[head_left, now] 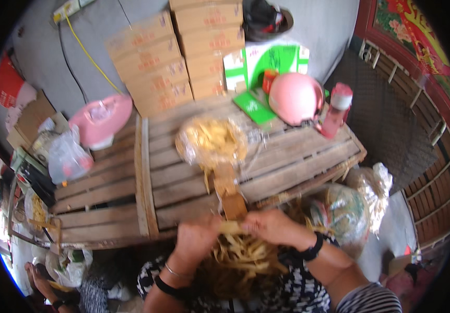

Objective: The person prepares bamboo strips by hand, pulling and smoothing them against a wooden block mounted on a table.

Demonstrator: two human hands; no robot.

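My left hand (pixel 201 234) and my right hand (pixel 266 227) pinch the two ends of a pale yellow strip (pixel 231 227), held just below a small brown wooden board (pixel 234 204) at the table's near edge. Both hands are somewhat blurred. Beneath them, a heap of cut yellowish strips (pixel 248 254) lies over my lap. Beyond the board, a clear plastic bag (pixel 186 146) lies open around yellow pieces (pixel 213 135) on the slatted wooden table (pixel 182 172). A few strips hang from the bag's near side.
Cardboard boxes (pixel 154 70) are stacked behind the table. A pink helmet (pixel 295 98), a pink bottle (pixel 336 111) and a green packet (pixel 254 107) stand or lie at the right; a pink hat (pixel 101 117) is at left. Filled bags (pixel 342 215) sit beside the table. Another person's hands (pixel 39 277) show lower left.
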